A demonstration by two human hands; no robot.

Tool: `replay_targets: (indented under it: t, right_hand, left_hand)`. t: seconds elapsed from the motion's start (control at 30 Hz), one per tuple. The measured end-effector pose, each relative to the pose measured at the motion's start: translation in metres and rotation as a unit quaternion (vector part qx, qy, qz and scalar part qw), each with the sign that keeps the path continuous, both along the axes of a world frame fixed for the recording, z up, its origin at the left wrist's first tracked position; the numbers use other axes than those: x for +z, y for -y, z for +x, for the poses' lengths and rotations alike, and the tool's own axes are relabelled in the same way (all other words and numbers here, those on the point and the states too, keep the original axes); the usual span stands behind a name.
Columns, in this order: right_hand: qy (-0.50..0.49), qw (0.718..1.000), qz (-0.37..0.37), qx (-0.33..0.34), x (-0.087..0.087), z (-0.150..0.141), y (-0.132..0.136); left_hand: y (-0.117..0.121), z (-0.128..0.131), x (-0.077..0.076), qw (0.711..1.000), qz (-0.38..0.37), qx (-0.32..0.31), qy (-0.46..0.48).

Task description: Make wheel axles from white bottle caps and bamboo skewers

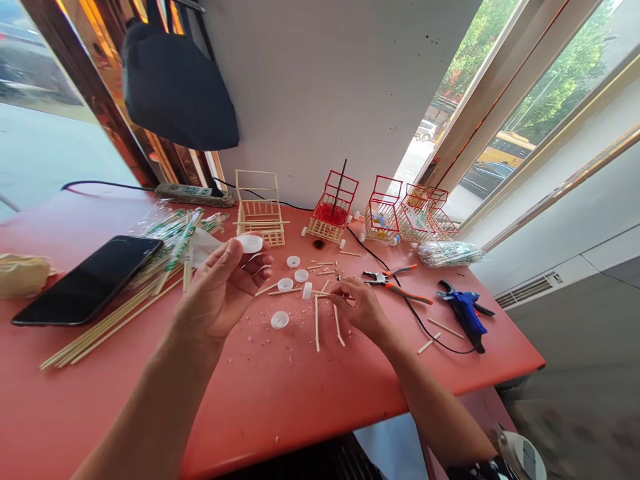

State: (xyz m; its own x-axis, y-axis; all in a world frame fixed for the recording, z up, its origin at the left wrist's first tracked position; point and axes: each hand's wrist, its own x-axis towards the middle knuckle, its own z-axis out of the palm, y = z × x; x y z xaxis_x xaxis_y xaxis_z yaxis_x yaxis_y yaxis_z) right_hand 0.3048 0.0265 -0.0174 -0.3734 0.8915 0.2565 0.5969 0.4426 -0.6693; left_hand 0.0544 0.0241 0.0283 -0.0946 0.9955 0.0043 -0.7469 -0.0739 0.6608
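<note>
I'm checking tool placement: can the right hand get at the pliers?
Probably yes: the orange-handled pliers lie near the right hand, nothing visibly blocking, though it seems to hold a wooden stick.

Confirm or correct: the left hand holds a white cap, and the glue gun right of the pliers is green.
Not green: the head view shows a mostly blue glue gun right of the pliers. The left hand holds a white cap.

Green-printed wrappers (189,232): print too small to read; no legible text elsewhere.
</note>
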Motion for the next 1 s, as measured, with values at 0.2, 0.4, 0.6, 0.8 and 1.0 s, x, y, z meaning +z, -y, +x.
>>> replay_targets:
  t: [0.2,0.4,0.6,0.8,1.0]
  right_hand:
    - [0.05,0.999,0.003,0.012,0.0,-0.003,-0.004]
    - [0.101,0.995,0.0,0.018,-0.008,-0.006,-0.01]
    - [0.134,0.991,0.006,0.012,-0.013,-0.005,-0.014]
    - [0.134,0.991,0.02,0.002,-0.009,-0.001,-0.011]
    - [0.005,0.998,-0.034,0.055,0.027,-0.028,-0.004]
  left_hand:
    - [-0.001,-0.001,-0.001,1.0,-0.013,0.02,-0.013]
    - [-0.003,-0.005,-0.005,1.0,0.005,0.012,-0.012]
    - [-0.005,-0.006,-0.007,1.0,-0.011,0.006,-0.024]
    - [-0.003,-0.005,-0.005,0.999,0.011,-0.028,-0.021]
    - [0.001,0.002,-0.003,0.998,-0.001,-0.058,0.002]
